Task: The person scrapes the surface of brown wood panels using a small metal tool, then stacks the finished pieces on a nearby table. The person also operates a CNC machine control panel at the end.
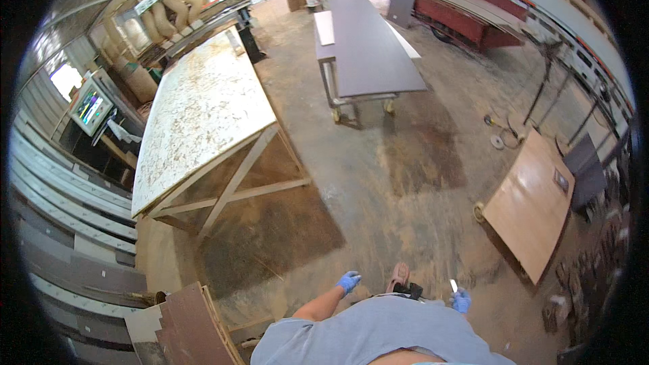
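Observation:
My left hand (348, 282), in a blue glove, hangs in front of me to the left. Its fingers are apart with nothing in them, and it touches nothing. On the other side my right hand (462, 301), also gloved in blue, is closed around a small white flat piece (453, 286) that sticks up past the fingers. Too little of that piece shows to tell its kind. One of my shoes (401, 272) shows on the concrete floor between the two hands.
A wood-framed table (203, 94) with a dusty white top stands ahead left, beside a control screen (92, 107). Dark panels (375, 47) lie on a wheeled cart ahead. A plywood sheet (531, 203) leans at right; brown boards (193, 328) stand near left. A red machine (446, 20) is far right.

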`<state>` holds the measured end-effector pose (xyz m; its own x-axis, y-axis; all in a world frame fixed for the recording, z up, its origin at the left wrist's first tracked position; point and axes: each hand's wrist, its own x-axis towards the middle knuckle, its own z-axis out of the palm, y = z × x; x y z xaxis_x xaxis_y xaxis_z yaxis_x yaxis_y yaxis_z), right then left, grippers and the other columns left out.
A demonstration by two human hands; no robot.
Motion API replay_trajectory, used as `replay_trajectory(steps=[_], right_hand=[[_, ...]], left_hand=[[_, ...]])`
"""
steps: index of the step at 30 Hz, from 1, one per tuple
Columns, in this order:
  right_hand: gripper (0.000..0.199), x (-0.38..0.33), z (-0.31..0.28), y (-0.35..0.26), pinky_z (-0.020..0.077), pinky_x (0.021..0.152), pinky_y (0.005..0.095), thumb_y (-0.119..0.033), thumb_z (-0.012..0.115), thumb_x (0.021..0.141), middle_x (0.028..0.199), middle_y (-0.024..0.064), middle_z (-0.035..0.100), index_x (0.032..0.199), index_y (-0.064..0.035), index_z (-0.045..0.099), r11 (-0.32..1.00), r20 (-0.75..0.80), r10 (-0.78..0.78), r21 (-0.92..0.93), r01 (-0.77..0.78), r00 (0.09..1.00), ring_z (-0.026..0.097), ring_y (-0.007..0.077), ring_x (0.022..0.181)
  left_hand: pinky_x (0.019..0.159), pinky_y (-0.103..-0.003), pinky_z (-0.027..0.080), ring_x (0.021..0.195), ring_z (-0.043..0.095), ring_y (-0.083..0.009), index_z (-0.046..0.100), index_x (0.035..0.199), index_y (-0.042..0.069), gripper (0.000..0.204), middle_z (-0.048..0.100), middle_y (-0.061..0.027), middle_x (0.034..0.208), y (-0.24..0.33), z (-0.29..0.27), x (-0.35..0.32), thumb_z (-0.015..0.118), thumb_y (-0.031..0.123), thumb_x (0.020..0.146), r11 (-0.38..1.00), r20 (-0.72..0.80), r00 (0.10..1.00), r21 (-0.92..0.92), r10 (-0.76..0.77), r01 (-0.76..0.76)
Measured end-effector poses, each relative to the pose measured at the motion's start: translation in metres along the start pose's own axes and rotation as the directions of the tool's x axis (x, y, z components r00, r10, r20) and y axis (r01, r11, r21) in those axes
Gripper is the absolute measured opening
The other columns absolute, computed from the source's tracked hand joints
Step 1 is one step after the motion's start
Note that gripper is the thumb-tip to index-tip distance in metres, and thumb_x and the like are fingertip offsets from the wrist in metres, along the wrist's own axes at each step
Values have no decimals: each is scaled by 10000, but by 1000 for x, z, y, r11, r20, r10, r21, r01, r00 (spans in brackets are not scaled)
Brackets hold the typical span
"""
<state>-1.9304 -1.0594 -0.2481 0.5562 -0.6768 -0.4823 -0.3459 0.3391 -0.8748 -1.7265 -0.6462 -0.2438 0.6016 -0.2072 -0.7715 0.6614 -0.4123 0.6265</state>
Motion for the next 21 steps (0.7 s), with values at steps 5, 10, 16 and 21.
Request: replay_trajectory(steps=[5, 10, 16, 21], right_hand=[[191, 109, 135, -136, 403, 431, 249, -72, 567, 833, 721, 50, 592, 1020, -32, 574, 945, 191, -246, -170, 279, 950, 499, 111, 506], [192, 169, 310, -243, 476, 596, 305, -186, 602, 831, 750, 73, 630, 862, 2, 627, 817, 503, -37, -482, 315, 864, 573, 136, 655], [190, 206, 540, -294, 467, 590, 317, -280, 613, 825, 796, 2, 589, 919, -116, 618, 905, 488, 93, -405, 131, 868, 554, 135, 705], [200, 227, 679, -321, 456, 568, 337, -297, 593, 835, 827, -5, 572, 980, -160, 602, 938, 401, 295, -293, -184, 867, 553, 142, 700]], left_hand=[[563, -297, 449, 741, 530, -149, 520, 1190, 101, 422, 584, -52, 939, 65, -49, 13, 605, 323, 841, 977, -211, 978, -208, 11, -55], [576, -310, 446, 796, 545, -157, 495, 1199, 121, 393, 578, -40, 989, 60, -101, 26, 585, 281, 851, 808, -398, 900, -581, -180, -95], [600, -312, 451, 831, 551, -163, 493, 1202, 126, 387, 575, -32, 1035, 78, -198, 83, 591, 251, 849, 803, -493, 854, -571, -167, -172], [755, -323, 478, 924, 578, -187, 535, 1174, 85, 355, 606, -70, 1068, 203, -312, 134, 607, 215, 851, 936, -641, 762, -204, 95, -288]])
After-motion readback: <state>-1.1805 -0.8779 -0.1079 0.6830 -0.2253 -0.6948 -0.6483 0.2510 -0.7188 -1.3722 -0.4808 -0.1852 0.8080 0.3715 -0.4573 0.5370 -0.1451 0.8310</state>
